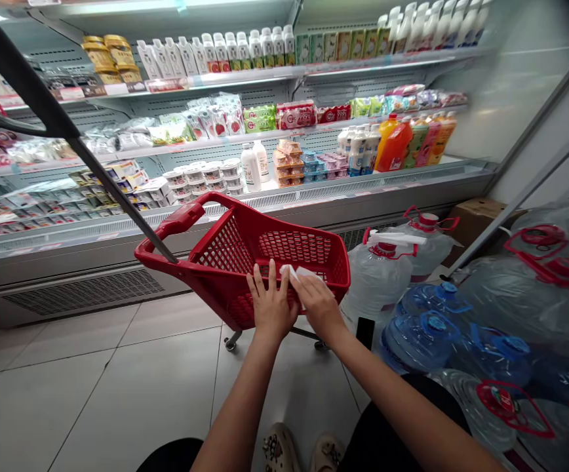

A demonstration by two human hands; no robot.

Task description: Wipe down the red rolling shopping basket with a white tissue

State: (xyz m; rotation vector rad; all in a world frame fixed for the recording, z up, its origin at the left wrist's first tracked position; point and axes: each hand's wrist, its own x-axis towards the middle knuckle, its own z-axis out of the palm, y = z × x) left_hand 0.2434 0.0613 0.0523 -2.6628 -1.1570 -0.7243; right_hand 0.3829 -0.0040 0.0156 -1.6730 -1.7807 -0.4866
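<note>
A red plastic shopping cart (292,239) with lattice walls stands before me, its handle toward the left. My left hand (271,305) rests on the near rim of the basket, fingers stretched out and spread. Right beside it, my right hand (316,303) presses a crumpled white wipe (304,272) against the same rim. The fingers of that hand are bent over the wipe, and part of it sticks out above them. Nothing shows inside the part of the basket that I can see.
Behind the cart runs a refrigerated shelf (245,219) with bottles, cartons and tubs. Large water jugs (425,334) crowd the floor at the right, beside a cardboard box (478,219). A dark pole (112,187) crosses the upper left. Pale floor tiles (161,387) lie below.
</note>
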